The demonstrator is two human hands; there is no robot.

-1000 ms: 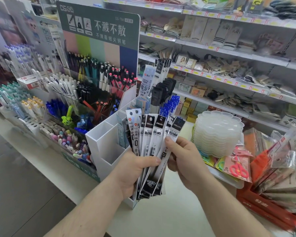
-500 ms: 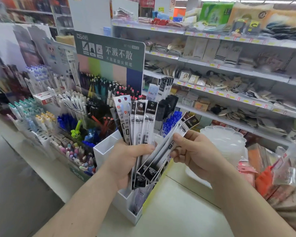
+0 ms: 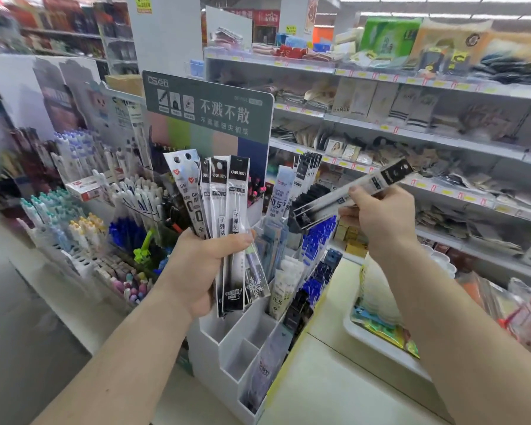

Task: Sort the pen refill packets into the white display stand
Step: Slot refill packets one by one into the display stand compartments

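My left hand (image 3: 201,268) grips a fanned bunch of pen refill packets (image 3: 224,207), black-and-white and upright, above the white display stand (image 3: 227,348). My right hand (image 3: 380,219) pinches a few separate refill packets (image 3: 347,194), held tilted with their black tops pointing up and right, clear of the bunch. The stand has stepped white compartments; its front ones look bare, one at the front right holds a clear packet (image 3: 262,372), and the rear ones hold blue and white refill packets (image 3: 313,268).
A pen rack (image 3: 105,216) with a green sign (image 3: 209,108) stands behind and left of the stand. Store shelves (image 3: 411,133) fill the right. A white tray (image 3: 380,348) of packaged goods lies on the counter (image 3: 328,391) under my right arm.
My right hand has pulled a few packets out of the bunch and lifted them up and to the right. Both hands and the view have risen; the stand's lower compartments now show.
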